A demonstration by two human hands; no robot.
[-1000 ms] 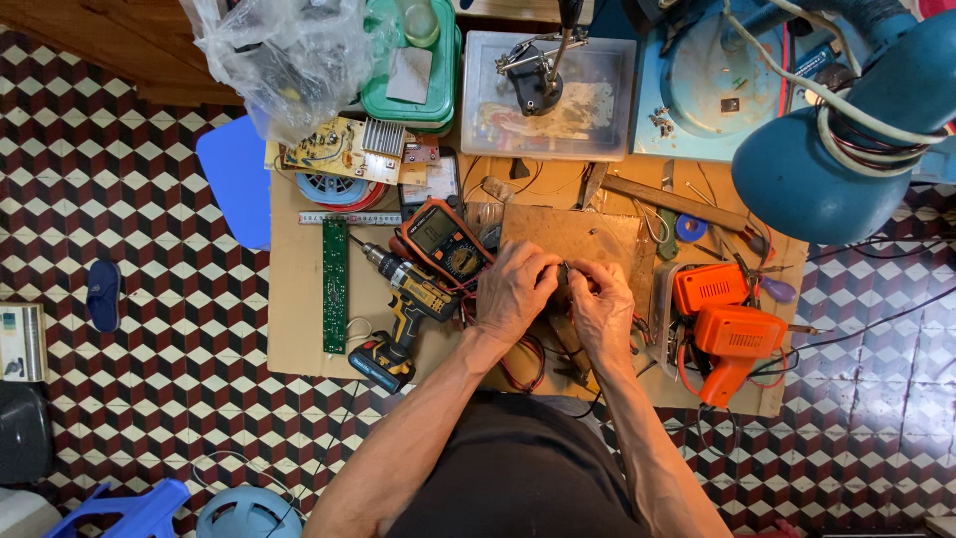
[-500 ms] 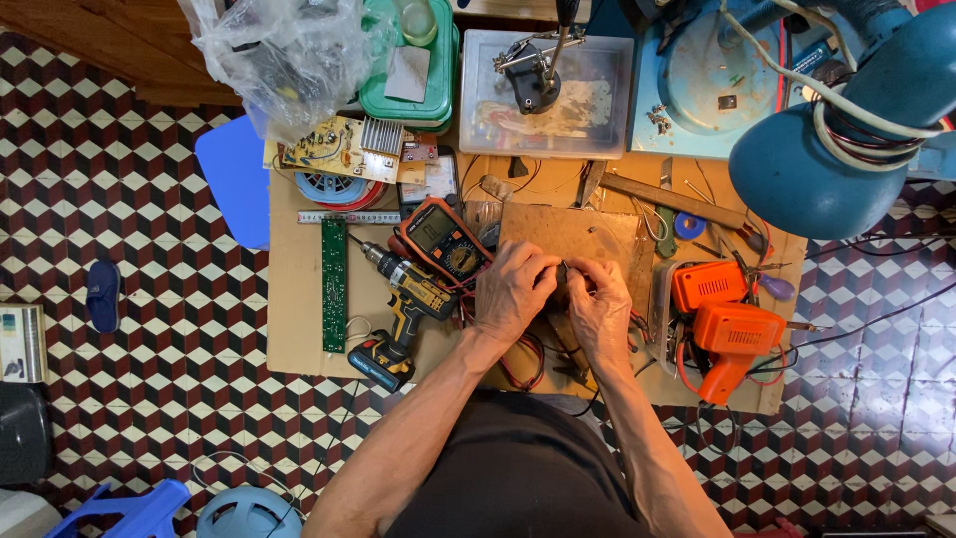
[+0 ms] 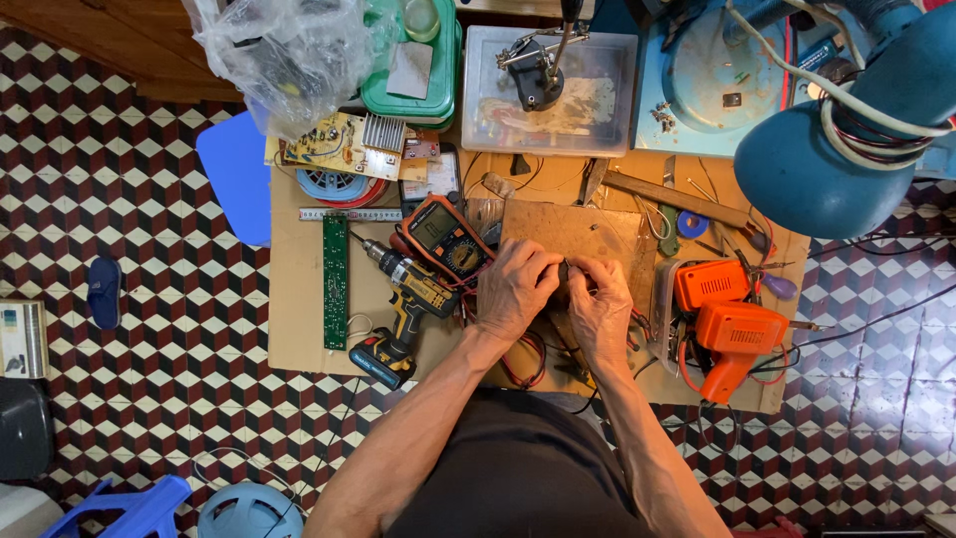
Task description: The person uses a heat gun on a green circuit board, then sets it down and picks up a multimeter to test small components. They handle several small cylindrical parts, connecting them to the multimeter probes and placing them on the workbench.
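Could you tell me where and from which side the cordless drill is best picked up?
Probably by the handle of the drill, from its open left side. It lies flat, chuck pointing up-left, battery toward the person; the multimeter crowds its right.

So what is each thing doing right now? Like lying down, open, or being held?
Left hand: closed around a small dark part.
Right hand: pinching the same part.
Small dark part: held, mostly hidden.
Cordless drill: lying on its side.
Multimeter: lying face up.
Clear plastic box: lid shut.
Orange soldering gun: lying flat, unheld.
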